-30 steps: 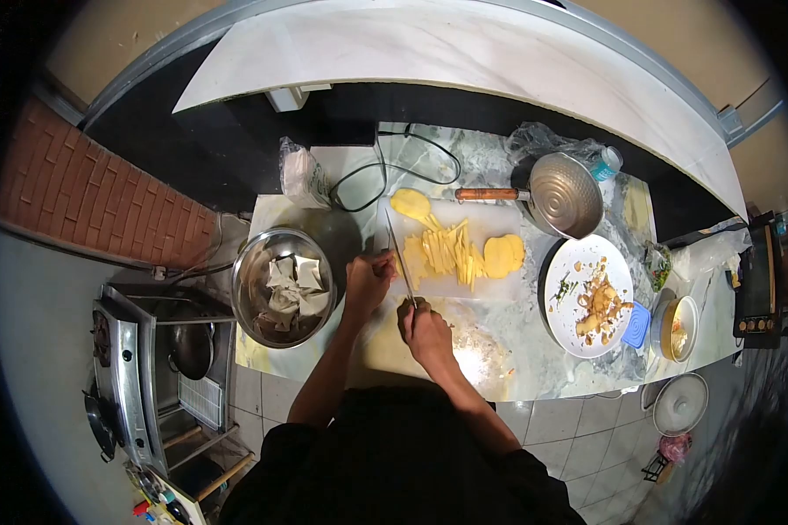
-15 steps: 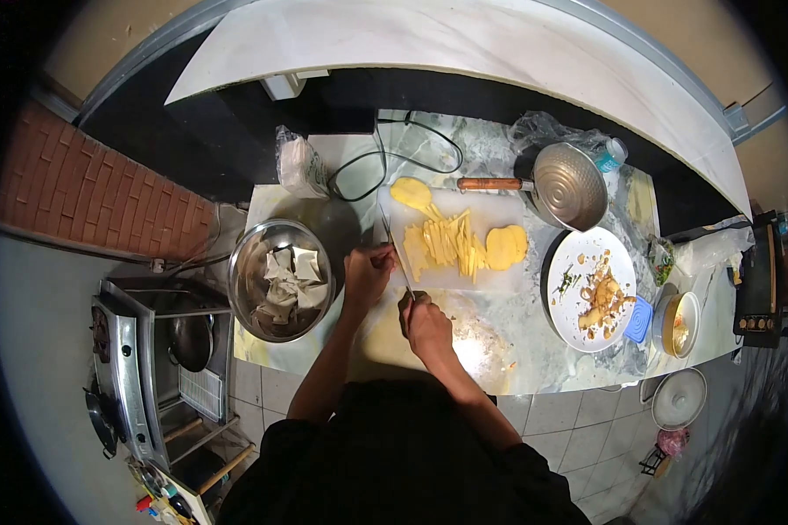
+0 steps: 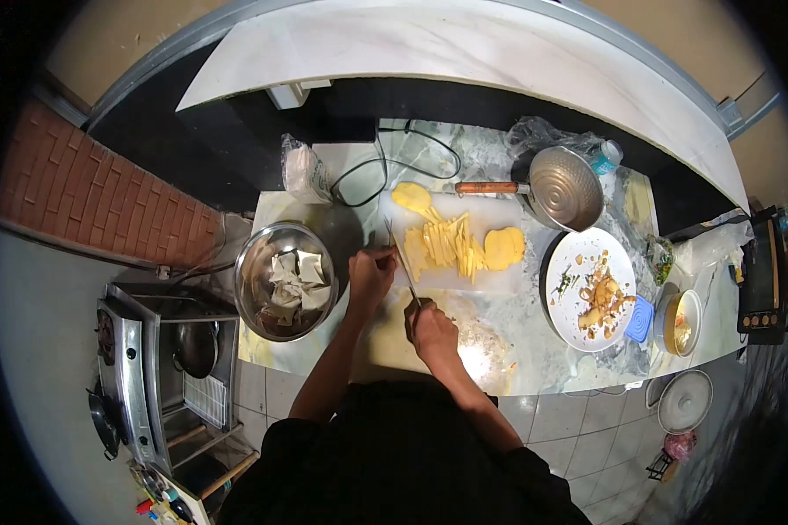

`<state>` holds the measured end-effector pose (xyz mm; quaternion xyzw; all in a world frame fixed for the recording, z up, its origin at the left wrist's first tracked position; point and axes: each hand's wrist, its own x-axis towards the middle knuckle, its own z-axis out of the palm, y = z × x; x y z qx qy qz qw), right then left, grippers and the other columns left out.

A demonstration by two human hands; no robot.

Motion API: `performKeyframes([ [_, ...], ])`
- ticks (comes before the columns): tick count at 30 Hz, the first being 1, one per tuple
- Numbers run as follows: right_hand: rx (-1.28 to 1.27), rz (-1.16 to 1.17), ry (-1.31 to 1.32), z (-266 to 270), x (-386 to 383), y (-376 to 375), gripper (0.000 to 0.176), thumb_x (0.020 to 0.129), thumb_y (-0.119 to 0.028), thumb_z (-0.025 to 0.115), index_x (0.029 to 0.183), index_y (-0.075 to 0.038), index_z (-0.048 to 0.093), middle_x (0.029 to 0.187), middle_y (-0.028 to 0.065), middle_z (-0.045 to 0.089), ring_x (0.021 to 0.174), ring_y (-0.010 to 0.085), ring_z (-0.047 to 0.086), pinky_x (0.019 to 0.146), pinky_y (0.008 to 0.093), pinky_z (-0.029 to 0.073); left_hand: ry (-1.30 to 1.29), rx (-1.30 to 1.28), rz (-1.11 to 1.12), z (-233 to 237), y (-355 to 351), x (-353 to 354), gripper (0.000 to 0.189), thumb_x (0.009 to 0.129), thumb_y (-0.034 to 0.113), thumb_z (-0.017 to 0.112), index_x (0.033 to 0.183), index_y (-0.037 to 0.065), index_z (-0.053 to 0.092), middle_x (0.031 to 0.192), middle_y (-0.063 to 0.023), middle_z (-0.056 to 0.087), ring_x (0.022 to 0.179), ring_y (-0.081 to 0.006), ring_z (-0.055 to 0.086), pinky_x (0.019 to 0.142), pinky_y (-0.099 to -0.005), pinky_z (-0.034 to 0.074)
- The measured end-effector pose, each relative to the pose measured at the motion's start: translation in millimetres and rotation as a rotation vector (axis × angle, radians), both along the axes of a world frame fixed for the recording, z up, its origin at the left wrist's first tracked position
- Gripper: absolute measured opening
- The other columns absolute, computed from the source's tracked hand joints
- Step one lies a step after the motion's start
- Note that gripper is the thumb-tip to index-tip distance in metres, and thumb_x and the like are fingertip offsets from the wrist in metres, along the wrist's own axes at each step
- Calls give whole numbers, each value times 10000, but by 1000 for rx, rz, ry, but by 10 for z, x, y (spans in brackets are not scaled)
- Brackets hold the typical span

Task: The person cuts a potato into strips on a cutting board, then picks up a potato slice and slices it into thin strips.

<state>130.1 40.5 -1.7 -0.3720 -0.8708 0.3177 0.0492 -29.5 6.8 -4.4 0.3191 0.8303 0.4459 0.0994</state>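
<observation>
1. Gripping the knife (image 3: 403, 262) by its handle, the right hand (image 3: 431, 331) sits just off the near edge of the white cutting board (image 3: 499, 217), fingers wrapped tight.
2. At the board's near-left corner, the left hand (image 3: 372, 273) has its fingers curled close beside the blade; whether they pinch anything cannot be told.
3. The blade runs across the board's left end.
4. Yellow strips (image 3: 446, 245) lie mid-board, with round slices (image 3: 503, 248) to their right.
5. A steel bowl (image 3: 245, 271) stands left of the board and a plate (image 3: 578, 249) right of it.
6. A pan (image 3: 569, 188) rests at the board's far-right corner.
</observation>
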Motion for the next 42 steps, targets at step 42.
performKeyframes([
  [42,-77,-150,107,150,417,442,255,912,-267,521,1015,-38,569,851,247,626,738,453,602,656,527,477,333,-227,-353,31,854,-632,485,768,18,619,1235,117,533,1327,-169,432,1232,-356,417,1026,-405,352],
])
